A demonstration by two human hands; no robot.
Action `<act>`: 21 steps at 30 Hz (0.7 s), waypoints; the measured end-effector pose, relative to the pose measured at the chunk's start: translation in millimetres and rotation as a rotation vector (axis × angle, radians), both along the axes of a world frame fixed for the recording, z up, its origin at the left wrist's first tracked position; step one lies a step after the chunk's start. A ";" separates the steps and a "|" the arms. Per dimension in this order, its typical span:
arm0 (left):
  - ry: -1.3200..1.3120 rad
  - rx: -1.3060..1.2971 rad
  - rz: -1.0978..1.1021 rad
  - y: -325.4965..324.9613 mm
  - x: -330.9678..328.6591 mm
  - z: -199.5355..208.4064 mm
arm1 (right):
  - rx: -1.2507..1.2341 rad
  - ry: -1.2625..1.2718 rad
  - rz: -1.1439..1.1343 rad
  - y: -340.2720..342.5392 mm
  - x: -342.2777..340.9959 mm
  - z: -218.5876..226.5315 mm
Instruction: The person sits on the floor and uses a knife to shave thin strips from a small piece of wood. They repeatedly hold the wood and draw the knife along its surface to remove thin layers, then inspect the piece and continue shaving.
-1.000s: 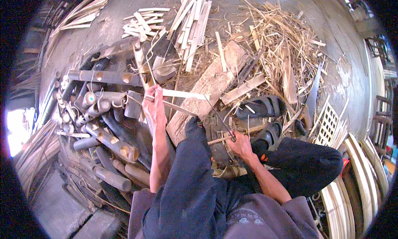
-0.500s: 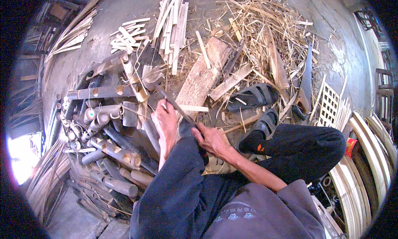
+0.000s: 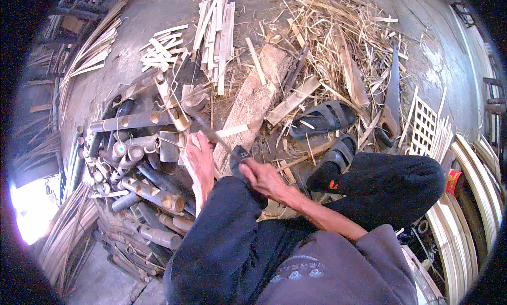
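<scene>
My right hand (image 3: 264, 178) is closed around the dark handle of a long knife (image 3: 211, 133), fingers wrapped tight; the blade runs up and to the left from my fist. My left hand (image 3: 198, 157) lies just left of the blade. Its fingers are together and pressed on a pale bamboo strip (image 3: 186, 146); whether they clamp it fully I cannot tell. The strip sits directly under the blade. Left of the knife lies a heap of cut bamboo tubes (image 3: 137, 162). Above the knife lies a bundle of flat splints (image 3: 214, 30). Right of the knife rests a weathered wooden plank (image 3: 253, 104). Beyond the plank lie two dark sandals (image 3: 325, 117) among loose shavings (image 3: 338, 35).
</scene>
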State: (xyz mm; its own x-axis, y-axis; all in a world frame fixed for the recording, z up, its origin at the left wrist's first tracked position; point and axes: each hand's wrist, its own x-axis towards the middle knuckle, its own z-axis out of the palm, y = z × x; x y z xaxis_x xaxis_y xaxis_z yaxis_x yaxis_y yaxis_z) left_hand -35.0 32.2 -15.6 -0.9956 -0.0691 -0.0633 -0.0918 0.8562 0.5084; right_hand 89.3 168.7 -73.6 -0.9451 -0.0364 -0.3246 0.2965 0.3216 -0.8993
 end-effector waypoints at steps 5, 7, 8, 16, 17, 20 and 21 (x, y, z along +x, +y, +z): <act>0.032 0.172 0.126 20.6 14.0 3.1 | 0.061 -0.061 -0.027 1.5 8.2 -46.7; 0.010 0.149 0.126 11.3 9.9 -0.3 | 0.156 -0.092 -0.024 6.0 7.6 -57.7; -0.007 0.137 0.124 2.6 7.4 -5.2 | 0.127 -0.074 -0.029 2.6 8.6 -47.1; 0.032 0.143 0.060 12.3 7.6 -1.3 | 0.134 -0.103 -0.081 0.0 20.0 -67.4; 0.043 0.130 0.047 9.5 8.6 -2.0 | 0.122 -0.080 -0.041 -1.6 20.9 -47.3; 0.046 0.082 0.045 17.8 7.7 1.6 | 0.128 -0.172 -0.127 5.3 11.6 -76.5; -0.015 0.067 0.050 20.5 11.0 14.0 | 0.154 -0.163 -0.132 11.1 19.4 -85.8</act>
